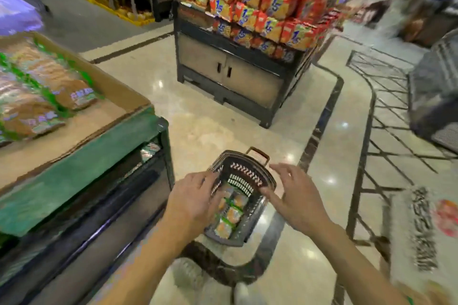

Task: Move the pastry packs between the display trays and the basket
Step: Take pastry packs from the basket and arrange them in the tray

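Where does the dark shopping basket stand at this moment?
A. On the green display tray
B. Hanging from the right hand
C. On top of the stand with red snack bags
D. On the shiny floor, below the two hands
D: the basket rests on the floor, pastry packs inside it, with the left hand and right hand spread above its rim, holding nothing.

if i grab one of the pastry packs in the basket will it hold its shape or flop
The pastry packs look like thin glossy film wrappers, so one would probably flex and feel a bit slippery. They seem light for their size. The basket on the floor looks rigid, and both the left hand and right hand hover open above it.
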`<act>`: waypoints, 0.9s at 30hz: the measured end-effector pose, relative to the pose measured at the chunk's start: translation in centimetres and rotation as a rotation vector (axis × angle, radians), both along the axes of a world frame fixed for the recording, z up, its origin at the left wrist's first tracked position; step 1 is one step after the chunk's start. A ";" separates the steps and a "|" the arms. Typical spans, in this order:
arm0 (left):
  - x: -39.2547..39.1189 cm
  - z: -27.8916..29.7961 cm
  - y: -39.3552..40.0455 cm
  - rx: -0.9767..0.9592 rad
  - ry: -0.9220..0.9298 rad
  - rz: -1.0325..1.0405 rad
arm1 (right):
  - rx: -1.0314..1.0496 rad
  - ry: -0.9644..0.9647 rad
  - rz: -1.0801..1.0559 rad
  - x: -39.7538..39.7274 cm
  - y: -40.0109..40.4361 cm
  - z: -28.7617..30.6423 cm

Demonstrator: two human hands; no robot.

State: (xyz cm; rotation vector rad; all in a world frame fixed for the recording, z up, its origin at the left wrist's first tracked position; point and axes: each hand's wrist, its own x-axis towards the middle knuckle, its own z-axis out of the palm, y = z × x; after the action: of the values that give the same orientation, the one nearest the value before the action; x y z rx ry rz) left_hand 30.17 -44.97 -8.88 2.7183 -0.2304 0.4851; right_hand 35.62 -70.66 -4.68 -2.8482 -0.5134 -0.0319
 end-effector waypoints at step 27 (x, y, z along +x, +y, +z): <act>13.9 -12.1 -26.1 -0.431 0.453 0.695 | 0.013 0.414 0.471 23.8 -19.7 -13.0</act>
State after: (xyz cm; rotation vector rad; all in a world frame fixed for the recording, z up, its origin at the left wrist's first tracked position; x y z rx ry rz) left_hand 44.11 -71.11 -20.95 2.3270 0.8552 0.0569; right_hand 59.42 -90.40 -17.67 -2.5391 -1.0520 0.6165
